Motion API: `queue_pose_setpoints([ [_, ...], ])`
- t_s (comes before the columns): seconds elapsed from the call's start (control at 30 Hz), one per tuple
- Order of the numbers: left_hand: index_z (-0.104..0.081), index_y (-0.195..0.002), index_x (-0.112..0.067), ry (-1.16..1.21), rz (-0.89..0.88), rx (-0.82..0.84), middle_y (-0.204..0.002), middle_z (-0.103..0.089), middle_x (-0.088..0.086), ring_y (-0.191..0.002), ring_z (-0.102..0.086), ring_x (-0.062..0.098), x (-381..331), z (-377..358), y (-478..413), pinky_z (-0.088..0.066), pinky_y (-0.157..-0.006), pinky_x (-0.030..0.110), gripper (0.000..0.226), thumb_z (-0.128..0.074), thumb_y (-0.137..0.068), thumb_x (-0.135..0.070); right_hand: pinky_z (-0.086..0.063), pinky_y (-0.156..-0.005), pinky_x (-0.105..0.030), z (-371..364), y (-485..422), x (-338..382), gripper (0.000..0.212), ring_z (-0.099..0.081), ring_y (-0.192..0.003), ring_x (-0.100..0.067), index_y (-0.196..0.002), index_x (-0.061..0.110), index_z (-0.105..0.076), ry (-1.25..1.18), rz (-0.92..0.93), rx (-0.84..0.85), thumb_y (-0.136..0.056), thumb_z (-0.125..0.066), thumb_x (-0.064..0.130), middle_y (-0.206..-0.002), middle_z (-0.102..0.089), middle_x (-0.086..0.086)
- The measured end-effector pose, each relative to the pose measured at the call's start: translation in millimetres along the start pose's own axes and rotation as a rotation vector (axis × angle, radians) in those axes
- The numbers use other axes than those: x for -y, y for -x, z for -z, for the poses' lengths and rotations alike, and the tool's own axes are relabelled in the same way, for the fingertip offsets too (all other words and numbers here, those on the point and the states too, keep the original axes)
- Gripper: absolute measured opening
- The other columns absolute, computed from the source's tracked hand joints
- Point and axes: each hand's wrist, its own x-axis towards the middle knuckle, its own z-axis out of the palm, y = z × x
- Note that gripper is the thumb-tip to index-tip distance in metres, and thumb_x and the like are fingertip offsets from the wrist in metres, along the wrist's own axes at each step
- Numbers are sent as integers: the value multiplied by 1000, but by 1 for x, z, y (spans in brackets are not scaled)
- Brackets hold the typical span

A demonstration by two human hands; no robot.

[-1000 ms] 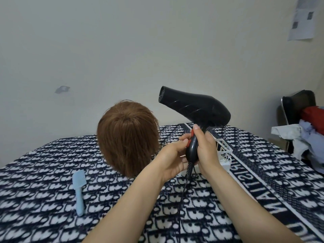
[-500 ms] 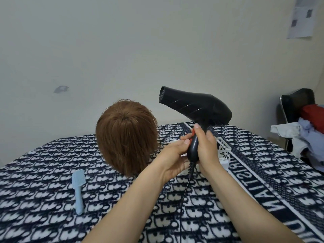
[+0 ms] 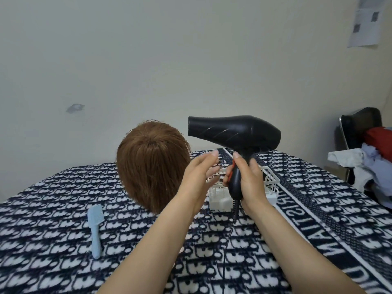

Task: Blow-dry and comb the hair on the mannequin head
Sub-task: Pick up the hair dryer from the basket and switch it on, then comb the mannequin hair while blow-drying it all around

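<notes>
Right hand grasps the handle of the black hair dryer, fingers wrapped round it, thumb up beside the red switch. Dryer is held upright above the cloth, barrel roughly level, nozzle pointing left at the upper side of the mannequin head: close, not touching. The cord hangs from the handle base and runs toward the near edge.

Left hand is released, fingers straight and together, palm facing right, holding nothing. It sits between the head and the dryer handle (slightly blurred, so can't tell if it brushes the hair).

The head, short reddish-brown hair with its back toward the camera, stands on the navy-and-white patterned cloth, left of centre.

Light blue comb lies flat on the cloth, near-left of the head, teeth end far, handle near. Untouched.

White plastic basket sits on the cloth behind both hands, just right of the head.

Far right: dark chair piled with clothes. Printed sheet on the wall, top right.
</notes>
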Motion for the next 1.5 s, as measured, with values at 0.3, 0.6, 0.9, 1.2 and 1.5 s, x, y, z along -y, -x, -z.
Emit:
queue_pose_setpoints([
  [0.3,-56,-126,-13,345,-37,-38,-115,-69,15,-102,-68,29,-23,1,-11,-56,-85,36,52,-74,-80,-30,-49,-47,-27,-7,7,0,24,-60,-52,-19,-92,14,-60,-32,-172,170,-94,-68,36,-65,-62,-7],
  [0.6,-53,-123,-9,401,-40,-48,-114,-68,22,-101,-68,33,-18,3,-15,-55,-90,41,55,-75,-77,-30,-53,-50,-29,-10,6,5,40,-60,-51,-24,-63,18,-66,28,-309,237,-81,-67,54,-56,-55,-7],
  [0.9,-52,-128,-8,359,-31,-57,-118,-65,22,-104,-67,33,-15,1,-15,-54,-93,42,53,-71,-83,-27,-44,-42,-24,-3,4,4,47,-52,-43,-22,-74,9,-58,82,-326,249,-96,-56,51,-52,-52,-8],
  [1.2,-51,-130,-8,341,-32,-46,-120,-64,22,-104,-67,33,-15,0,-11,-55,-90,39,52,-69,-85,-26,-45,-43,-25,-2,7,4,49,-53,-44,-22,-73,9,-62,111,-316,240,-90,-61,55,-53,-54,-9],
  [1.5,-56,-122,-7,104,-189,-40,-97,-74,8,-94,-71,23,-23,25,6,-56,-84,35,53,-67,-85,-44,-54,-48,-31,-24,17,4,26,-66,-53,-24,-70,15,-71,89,-107,166,-85,-71,36,-65,-66,-10],
])
